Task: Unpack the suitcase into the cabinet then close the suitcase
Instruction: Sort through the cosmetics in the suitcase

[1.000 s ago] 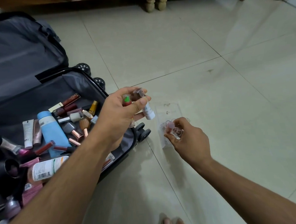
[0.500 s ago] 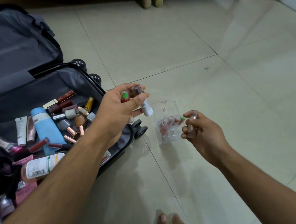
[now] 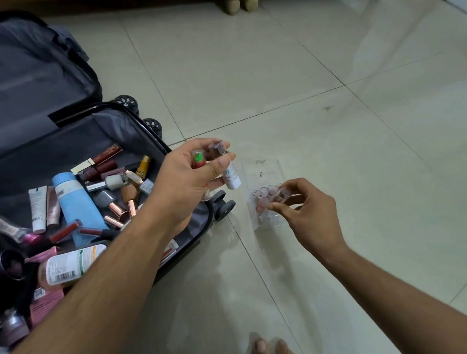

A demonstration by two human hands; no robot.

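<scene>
Now right hand (image 3: 309, 213) back at organizer (image 3: 265, 174).

L hand (image 3: 191, 177) raised, fingers curled gripping; R hand (image 3: 309, 213) lower, fingertips pinching.

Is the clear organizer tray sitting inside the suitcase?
No, the clear organizer tray sits on the tiled floor, right of the open suitcase.

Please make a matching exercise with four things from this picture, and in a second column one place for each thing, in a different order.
Things:
1. blue tube
2. clear organizer
3. green-capped tube
4. small clear tube

Places:
A. in the left hand
B. on the floor tiles
C. inside the open suitcase
D. pinched by the right hand

Pairs: 1-C, 2-B, 3-A, 4-D
</scene>
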